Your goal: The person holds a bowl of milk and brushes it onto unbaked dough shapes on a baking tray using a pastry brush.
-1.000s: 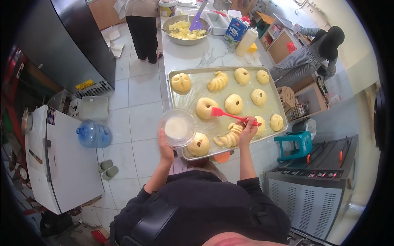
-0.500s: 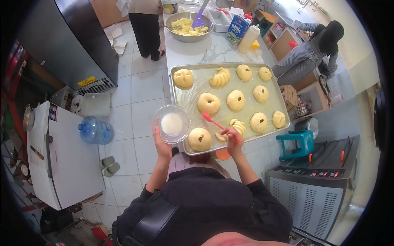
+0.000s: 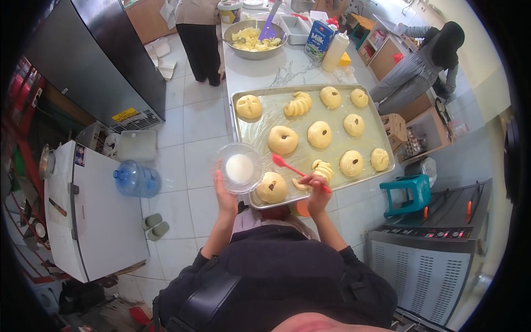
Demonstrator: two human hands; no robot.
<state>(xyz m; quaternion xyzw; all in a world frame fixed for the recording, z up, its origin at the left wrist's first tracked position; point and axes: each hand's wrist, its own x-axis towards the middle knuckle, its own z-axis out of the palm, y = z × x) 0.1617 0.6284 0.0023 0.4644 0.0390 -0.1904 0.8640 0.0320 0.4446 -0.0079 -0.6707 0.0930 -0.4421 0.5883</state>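
My left hand (image 3: 225, 198) holds a clear bowl (image 3: 258, 178) of white liquid by its side, over the tray's near left corner. In my right hand (image 3: 316, 193) is a red pastry brush (image 3: 285, 164), its head pointing left toward the bowl, above the tray. A metal baking tray (image 3: 254, 134) carries several rows of shaped dough pieces. A round bun with a dark centre (image 3: 271, 187) lies just right of the bowl. Beneath my right hand, a ridged dough piece (image 3: 322, 170) is partly covered. Just behind the brush head sits a ring-like bun (image 3: 282, 140).
On the marble counter (image 3: 276, 71) behind the tray are a metal bowl (image 3: 255, 54) with yellow filling and a purple spatula (image 3: 269, 27), a milk carton (image 3: 319, 40) and a squeeze bottle (image 3: 335, 52). Two people stand farther back. A teal stool (image 3: 408, 193) is at right.
The bowl in my left hand has shifted slightly right, closer to the brush head and the near left bun. The brush stays almost in place. The whole view has shifted slightly.
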